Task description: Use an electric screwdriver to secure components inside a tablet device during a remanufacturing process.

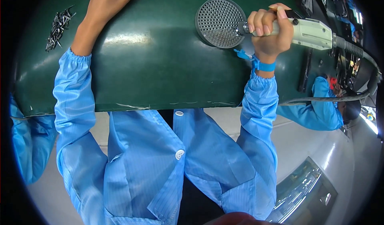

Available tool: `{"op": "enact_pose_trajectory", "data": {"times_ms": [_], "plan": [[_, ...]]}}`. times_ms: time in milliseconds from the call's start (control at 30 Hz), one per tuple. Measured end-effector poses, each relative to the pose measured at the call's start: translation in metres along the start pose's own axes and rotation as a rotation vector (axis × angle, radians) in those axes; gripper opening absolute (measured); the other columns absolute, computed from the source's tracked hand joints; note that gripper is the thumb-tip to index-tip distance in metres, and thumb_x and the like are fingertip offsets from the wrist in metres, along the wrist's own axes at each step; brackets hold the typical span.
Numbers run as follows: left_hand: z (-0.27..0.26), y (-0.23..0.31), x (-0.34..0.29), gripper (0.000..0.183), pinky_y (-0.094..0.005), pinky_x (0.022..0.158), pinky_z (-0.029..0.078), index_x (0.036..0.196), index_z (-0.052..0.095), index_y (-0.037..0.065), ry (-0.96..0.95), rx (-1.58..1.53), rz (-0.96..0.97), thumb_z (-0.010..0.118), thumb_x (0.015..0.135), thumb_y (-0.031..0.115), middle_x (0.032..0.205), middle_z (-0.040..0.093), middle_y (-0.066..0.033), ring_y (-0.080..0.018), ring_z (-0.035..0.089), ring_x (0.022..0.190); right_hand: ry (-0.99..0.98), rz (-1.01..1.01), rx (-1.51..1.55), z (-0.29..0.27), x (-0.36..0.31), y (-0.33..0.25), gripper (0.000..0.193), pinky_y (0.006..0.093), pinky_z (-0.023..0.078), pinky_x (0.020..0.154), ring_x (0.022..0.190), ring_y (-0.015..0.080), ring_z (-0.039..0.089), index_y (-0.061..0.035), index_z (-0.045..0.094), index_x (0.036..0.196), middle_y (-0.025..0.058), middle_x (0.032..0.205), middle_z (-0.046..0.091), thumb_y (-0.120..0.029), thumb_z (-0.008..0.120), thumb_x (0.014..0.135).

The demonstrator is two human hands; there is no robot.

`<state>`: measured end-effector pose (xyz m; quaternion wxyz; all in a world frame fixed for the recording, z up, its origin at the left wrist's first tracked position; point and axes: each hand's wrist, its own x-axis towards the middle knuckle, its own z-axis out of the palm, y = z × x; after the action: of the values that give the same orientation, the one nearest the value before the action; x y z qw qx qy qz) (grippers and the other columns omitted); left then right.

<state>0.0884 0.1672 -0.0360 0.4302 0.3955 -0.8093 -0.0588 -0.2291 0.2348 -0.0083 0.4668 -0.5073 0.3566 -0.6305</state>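
Observation:
My right hand (270, 27) is closed round the pale body of an electric screwdriver (314, 33), which lies level with its cable end to the right. The metal tip of the tool points left and reaches over a round grey dish (216, 23) with many small holes across its face. At the upper edge, my left hand (107, 1) is above the green tabletop; its thumb is stretched out, but the other fingers are cut off by the picture's edge. To the left of that hand is a small heap of thin dark pieces, like screws or pins (60, 28).
A grey cable (362, 95) loops from the screwdriver along the right side. Another person's blue sleeve (320, 109) rests by the table at right, and another blue sleeve (34, 145) is at far left. Dark bars and parts (306, 69) lie along the right.

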Motion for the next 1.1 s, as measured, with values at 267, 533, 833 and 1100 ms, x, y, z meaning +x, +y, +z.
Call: {"op": "enact_pose_trajectory", "data": {"times_ms": [267, 533, 833, 1100], "plan": [[-0.001, -0.002, -0.001, 0.013, -0.0360, 0.078, 0.053, 0.097, 0.068, -0.003, -0.030, -0.042, -0.050, 0.068, 0.088, 0.006, 0.110, 0.061, -0.0180, -0.0312, 0.065, 0.093, -0.019, 0.013, 0.028, -0.005, 0.001, 0.005, 0.028, 0.0330, 0.038, 0.049, 0.045, 0.0127, 0.037, -0.0017, 0.056, 0.096, -0.0009, 0.052, 0.033, -0.025, 0.041, 0.097], [0.000, 0.000, -0.002, 0.014, -0.0354, 0.078, 0.053, 0.098, 0.068, -0.003, -0.052, -0.035, -0.068, 0.068, 0.088, 0.006, 0.112, 0.061, -0.0174, -0.0297, 0.065, 0.093, -0.024, 0.011, -0.016, -0.002, 0.000, 0.003, 0.027, 0.0333, 0.039, 0.049, 0.046, 0.0137, 0.039, -0.0021, 0.055, 0.091, -0.0006, 0.053, 0.034, -0.024, 0.042, 0.098], [0.001, 0.004, -0.002, 0.013, -0.0346, 0.078, 0.053, 0.097, 0.068, -0.003, -0.037, -0.023, -0.045, 0.068, 0.089, 0.007, 0.113, 0.061, -0.0173, -0.0286, 0.066, 0.092, -0.071, -0.003, -0.029, -0.001, 0.001, 0.006, 0.030, 0.0323, 0.039, 0.050, 0.047, 0.0125, 0.039, 0.0007, 0.055, 0.099, 0.0001, 0.053, 0.035, -0.026, 0.041, 0.099], [0.004, 0.010, 0.027, 0.010, -0.0267, 0.064, 0.049, 0.098, 0.069, -0.003, 0.238, -0.138, 0.019, 0.065, 0.090, 0.003, 0.095, 0.065, -0.0116, -0.0179, 0.063, 0.075, -0.110, -0.042, -0.059, 0.002, 0.009, -0.003, 0.041, 0.0315, 0.040, 0.050, 0.049, 0.0123, 0.039, 0.0050, 0.052, 0.122, 0.0004, 0.055, 0.037, -0.028, 0.039, 0.101]]}}
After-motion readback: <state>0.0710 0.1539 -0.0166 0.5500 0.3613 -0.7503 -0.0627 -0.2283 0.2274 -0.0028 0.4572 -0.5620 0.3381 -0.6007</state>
